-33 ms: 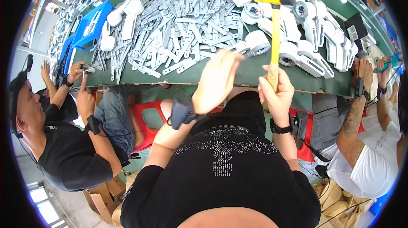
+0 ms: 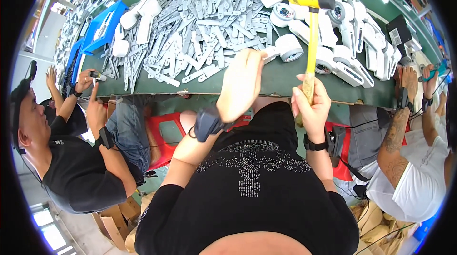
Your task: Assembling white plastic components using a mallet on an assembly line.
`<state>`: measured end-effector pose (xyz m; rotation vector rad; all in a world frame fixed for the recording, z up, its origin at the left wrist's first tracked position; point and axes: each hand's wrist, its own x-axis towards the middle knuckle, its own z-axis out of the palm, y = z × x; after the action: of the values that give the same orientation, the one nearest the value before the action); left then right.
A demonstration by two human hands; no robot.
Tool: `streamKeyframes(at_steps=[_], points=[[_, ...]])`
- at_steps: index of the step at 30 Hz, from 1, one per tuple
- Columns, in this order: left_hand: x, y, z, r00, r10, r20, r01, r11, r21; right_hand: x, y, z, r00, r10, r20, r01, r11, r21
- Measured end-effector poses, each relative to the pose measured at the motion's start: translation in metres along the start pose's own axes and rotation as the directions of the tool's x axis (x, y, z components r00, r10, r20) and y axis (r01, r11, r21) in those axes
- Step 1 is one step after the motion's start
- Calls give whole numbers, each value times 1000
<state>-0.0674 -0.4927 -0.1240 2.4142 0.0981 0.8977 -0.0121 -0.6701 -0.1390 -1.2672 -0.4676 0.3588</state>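
A hammer [image 2: 312, 41] with a yellow and black head and a yellow handle stands upright, its head above the table. My right hand [image 2: 312, 105] is closed around the worn tan grip at its lower end. To the left, my left hand [image 2: 240, 83] is raised at the table's front edge, fingers stretched close together. Nothing shows in it, though its palm side is partly hidden. Just beyond its fingertips lies a white round-headed device [image 2: 288, 47] with a short handle. A large heap of grey-white strip-shaped parts [image 2: 204, 31] spreads beyond that hand.
Several white round-headed devices [image 2: 350, 72] crowd the right of the green table [image 2: 204, 86]. A blue tray [image 2: 102, 26] stands at left, a black box [image 2: 403, 31] at far right. People work on both sides: one in black [image 2: 81, 169], one in white [image 2: 407, 186].
The hammer and my right hand have shifted slightly to the right. My left hand has moved a little left and farther up, away from the nearest white device. The parts lie unchanged.
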Motion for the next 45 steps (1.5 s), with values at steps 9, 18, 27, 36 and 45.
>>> streamKeyframes(at_steps=[9,18,27,36,45], points=[[-8,-19,12,999,-6,50,-9,957,291,-29,9,-25,989,115,-92,-120,992,-45],[-23,-12,2,996,2,93,-33,943,331,-51,2,-26,978,196,-68,-202,975,-96],[-23,-14,9,999,45,31,-52,950,307,-55,1,-24,976,210,-60,-216,970,-109],[-18,-10,7,996,68,62,-85,940,332,-59,-7,-37,960,277,42,-244,901,-359],[-22,-25,14,1000,16,-6,-14,980,197,-53,-27,-47,940,331,81,-245,823,-513]])
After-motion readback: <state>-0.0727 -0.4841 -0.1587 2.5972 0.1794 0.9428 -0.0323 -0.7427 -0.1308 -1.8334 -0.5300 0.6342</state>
